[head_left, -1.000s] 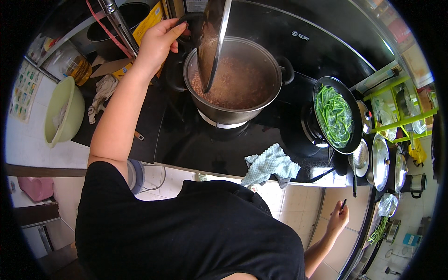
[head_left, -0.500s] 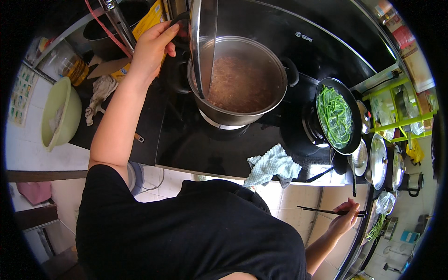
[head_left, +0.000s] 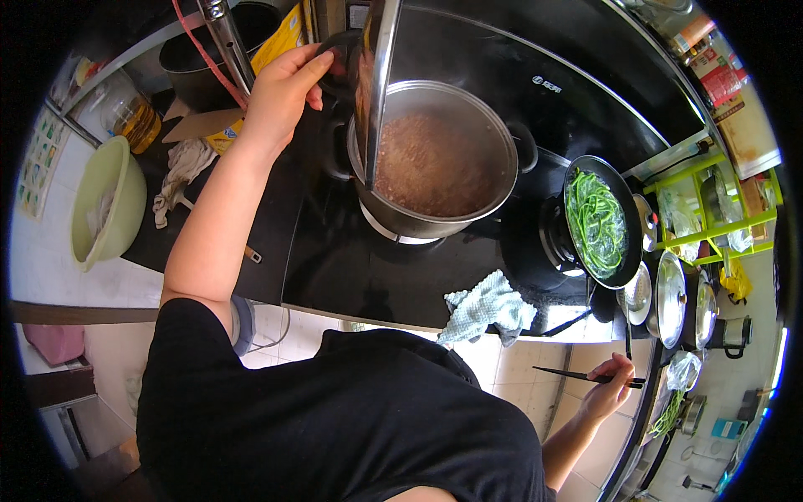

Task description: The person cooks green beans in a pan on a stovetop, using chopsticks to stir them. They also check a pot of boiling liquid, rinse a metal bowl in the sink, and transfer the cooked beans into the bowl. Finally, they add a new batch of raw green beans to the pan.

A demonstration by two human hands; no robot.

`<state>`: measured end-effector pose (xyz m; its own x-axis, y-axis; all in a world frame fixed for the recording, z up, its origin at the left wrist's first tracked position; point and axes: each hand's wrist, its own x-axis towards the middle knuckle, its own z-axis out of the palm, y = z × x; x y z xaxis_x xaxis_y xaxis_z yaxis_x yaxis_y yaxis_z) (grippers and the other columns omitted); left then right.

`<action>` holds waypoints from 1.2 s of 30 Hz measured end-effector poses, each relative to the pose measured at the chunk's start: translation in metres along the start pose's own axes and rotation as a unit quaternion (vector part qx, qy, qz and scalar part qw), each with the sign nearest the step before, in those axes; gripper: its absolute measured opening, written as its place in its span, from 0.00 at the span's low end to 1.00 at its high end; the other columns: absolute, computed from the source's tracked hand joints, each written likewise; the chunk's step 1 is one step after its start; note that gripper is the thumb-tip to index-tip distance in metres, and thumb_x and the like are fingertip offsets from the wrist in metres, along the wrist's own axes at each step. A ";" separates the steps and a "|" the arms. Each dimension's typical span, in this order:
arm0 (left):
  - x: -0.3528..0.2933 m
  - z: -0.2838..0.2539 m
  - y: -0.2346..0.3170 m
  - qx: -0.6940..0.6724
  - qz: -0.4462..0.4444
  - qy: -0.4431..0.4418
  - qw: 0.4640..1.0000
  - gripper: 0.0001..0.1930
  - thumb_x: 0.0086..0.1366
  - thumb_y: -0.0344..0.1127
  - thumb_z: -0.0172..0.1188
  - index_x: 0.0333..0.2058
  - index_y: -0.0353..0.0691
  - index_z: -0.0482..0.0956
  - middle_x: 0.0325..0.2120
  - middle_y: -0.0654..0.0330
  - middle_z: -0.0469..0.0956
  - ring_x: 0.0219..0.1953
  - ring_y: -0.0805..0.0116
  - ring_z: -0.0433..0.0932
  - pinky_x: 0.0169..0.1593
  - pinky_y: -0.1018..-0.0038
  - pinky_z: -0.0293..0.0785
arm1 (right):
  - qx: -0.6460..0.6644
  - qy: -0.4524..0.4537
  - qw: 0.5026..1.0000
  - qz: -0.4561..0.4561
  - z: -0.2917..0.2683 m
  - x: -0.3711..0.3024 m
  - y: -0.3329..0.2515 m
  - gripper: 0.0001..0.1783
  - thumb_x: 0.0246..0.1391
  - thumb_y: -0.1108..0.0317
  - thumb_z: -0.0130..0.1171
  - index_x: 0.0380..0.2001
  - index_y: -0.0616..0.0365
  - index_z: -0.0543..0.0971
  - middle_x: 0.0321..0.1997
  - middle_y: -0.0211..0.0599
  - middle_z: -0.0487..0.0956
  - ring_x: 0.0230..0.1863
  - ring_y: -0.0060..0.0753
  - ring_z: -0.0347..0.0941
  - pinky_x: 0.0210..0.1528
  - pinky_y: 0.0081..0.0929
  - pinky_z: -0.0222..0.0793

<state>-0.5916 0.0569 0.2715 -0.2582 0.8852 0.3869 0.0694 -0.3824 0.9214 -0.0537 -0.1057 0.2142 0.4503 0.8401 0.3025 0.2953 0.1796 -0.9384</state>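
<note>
My left hand (head_left: pixel 291 88) grips the dark knob of a glass pot lid (head_left: pixel 381 92). The lid stands nearly edge-on over the left side of a large two-handled metal pot (head_left: pixel 431 226). Inside the pot is a brown, grainy, steaming liquid (head_left: pixel 439 163). Low on the right, away from the stove, my right hand (head_left: pixel 613 389) holds black chopsticks (head_left: pixel 573 374), their tips pointing left. To the right of the pot, a black frying pan (head_left: pixel 629 209) holds long green vegetables (head_left: pixel 595 222) in bubbling liquid.
A pale blue cloth (head_left: pixel 488 308) lies at the stove's front edge. On the right are a skimmer (head_left: pixel 637 294), upright lids (head_left: pixel 672 299) and a green rack (head_left: pixel 723 226). A light green basin (head_left: pixel 121 197), a crumpled rag (head_left: pixel 186 171) and an oil bottle (head_left: pixel 138 125) stand left.
The lid has turned more edge-on, still held over the pot's left side. The whole view has shifted slightly, with the stove sitting lower. Both hands keep their grips.
</note>
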 end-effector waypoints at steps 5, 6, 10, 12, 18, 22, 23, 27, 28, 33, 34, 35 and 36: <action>0.009 0.019 0.020 0.093 0.039 -0.045 0.994 0.13 0.62 0.34 0.53 0.44 0.35 0.74 0.29 0.66 0.77 0.20 0.85 0.65 0.23 0.87 0.60 | 0.017 -0.006 1.000 -0.009 0.000 -0.005 0.003 0.19 0.62 0.55 0.39 0.31 0.59 0.72 0.14 0.31 0.67 0.13 0.20 0.60 0.15 0.15 0.58; 0.012 0.025 0.025 0.123 0.049 -0.062 0.989 0.14 0.62 0.34 0.53 0.45 0.35 0.74 0.30 0.67 0.77 0.20 0.86 0.65 0.23 0.87 0.60 | 0.016 -0.008 1.000 -0.013 0.001 -0.006 0.003 0.19 0.62 0.55 0.39 0.31 0.59 0.72 0.14 0.31 0.67 0.13 0.20 0.60 0.15 0.15 0.57; 0.024 0.059 0.023 0.376 0.250 -0.128 0.883 0.12 0.58 0.36 0.58 0.40 0.37 0.77 0.27 0.62 0.78 0.27 0.75 0.74 0.30 0.81 0.68 | -0.001 -0.015 0.999 -0.032 0.001 -0.014 0.007 0.20 0.62 0.55 0.39 0.30 0.60 0.72 0.14 0.31 0.67 0.13 0.20 0.60 0.15 0.14 0.56; 0.021 0.081 0.024 0.456 0.281 -0.159 0.829 0.11 0.56 0.38 0.58 0.37 0.41 0.78 0.29 0.56 0.76 0.31 0.60 0.76 0.35 0.72 0.71 | 0.006 -0.008 1.000 -0.025 0.002 -0.019 0.011 0.20 0.62 0.55 0.40 0.30 0.61 0.72 0.14 0.31 0.67 0.13 0.20 0.61 0.16 0.14 0.56; 0.026 0.113 0.000 0.520 0.213 -0.298 0.771 0.10 0.56 0.39 0.55 0.34 0.43 0.78 0.27 0.54 0.76 0.32 0.55 0.75 0.36 0.64 0.70 | 0.005 -0.023 0.999 -0.036 0.002 -0.033 0.008 0.19 0.61 0.56 0.42 0.29 0.63 0.72 0.13 0.31 0.67 0.13 0.20 0.61 0.16 0.15 0.56; 0.027 0.117 -0.020 0.522 0.215 -0.305 0.767 0.10 0.56 0.39 0.55 0.34 0.42 0.78 0.28 0.53 0.76 0.33 0.54 0.75 0.37 0.65 0.70 | -0.020 -0.004 0.999 -0.045 -0.006 -0.045 0.010 0.19 0.61 0.56 0.42 0.28 0.63 0.72 0.13 0.31 0.67 0.13 0.20 0.61 0.17 0.15 0.56; 0.029 0.118 -0.022 0.531 0.213 -0.303 0.762 0.10 0.56 0.38 0.54 0.35 0.43 0.78 0.29 0.53 0.76 0.34 0.54 0.75 0.38 0.65 0.70 | -0.019 0.001 0.999 -0.039 -0.010 -0.048 0.014 0.19 0.61 0.56 0.42 0.28 0.63 0.72 0.13 0.31 0.67 0.13 0.20 0.61 0.18 0.15 0.56; 0.028 0.124 -0.017 0.555 0.181 -0.296 0.756 0.11 0.57 0.38 0.54 0.38 0.44 0.78 0.33 0.53 0.77 0.36 0.55 0.75 0.41 0.67 0.71 | -0.009 0.012 1.000 -0.010 -0.019 -0.055 0.019 0.20 0.62 0.57 0.41 0.28 0.63 0.72 0.13 0.30 0.67 0.13 0.20 0.62 0.19 0.15 0.56; 0.028 0.125 -0.016 0.557 0.166 -0.297 0.758 0.12 0.57 0.38 0.54 0.38 0.43 0.78 0.33 0.53 0.77 0.37 0.56 0.75 0.41 0.67 0.71 | -0.003 0.015 1.000 -0.002 -0.020 -0.055 0.019 0.20 0.62 0.57 0.41 0.28 0.63 0.72 0.14 0.30 0.67 0.14 0.20 0.62 0.19 0.15 0.56; 0.026 0.131 -0.011 0.551 0.122 -0.307 0.766 0.13 0.57 0.39 0.54 0.39 0.42 0.78 0.33 0.53 0.77 0.38 0.56 0.75 0.43 0.67 0.70 | -0.022 0.001 0.999 -0.030 -0.026 -0.052 0.027 0.19 0.63 0.58 0.39 0.29 0.62 0.72 0.13 0.30 0.66 0.13 0.18 0.61 0.16 0.14 0.56; 0.026 0.131 -0.011 0.558 0.124 -0.305 0.762 0.13 0.57 0.39 0.55 0.39 0.42 0.78 0.34 0.53 0.76 0.38 0.55 0.75 0.43 0.67 0.70 | -0.016 0.001 0.999 -0.029 -0.026 -0.051 0.027 0.19 0.63 0.58 0.39 0.29 0.62 0.72 0.14 0.30 0.66 0.13 0.18 0.61 0.16 0.14 0.57; 0.026 0.132 -0.010 0.565 0.125 -0.303 0.757 0.13 0.57 0.39 0.55 0.40 0.41 0.77 0.34 0.54 0.76 0.38 0.55 0.75 0.43 0.67 0.70 | -0.010 -0.004 1.000 -0.025 -0.028 -0.050 0.028 0.19 0.63 0.58 0.39 0.29 0.62 0.72 0.14 0.31 0.67 0.13 0.19 0.62 0.18 0.15 0.58; 0.024 0.133 -0.010 0.572 0.127 -0.300 0.753 0.14 0.57 0.39 0.55 0.40 0.41 0.77 0.35 0.54 0.76 0.38 0.55 0.75 0.43 0.66 0.70 | -0.004 -0.010 1.000 -0.022 -0.031 -0.047 0.029 0.20 0.62 0.57 0.40 0.29 0.63 0.72 0.15 0.32 0.68 0.14 0.20 0.63 0.20 0.16 0.59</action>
<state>-0.4708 0.1173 0.2771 0.3610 0.9135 0.1877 0.9161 -0.3850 0.1116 -0.0404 -0.1563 0.1779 0.4196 0.8414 0.3407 0.3218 0.2130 -0.9225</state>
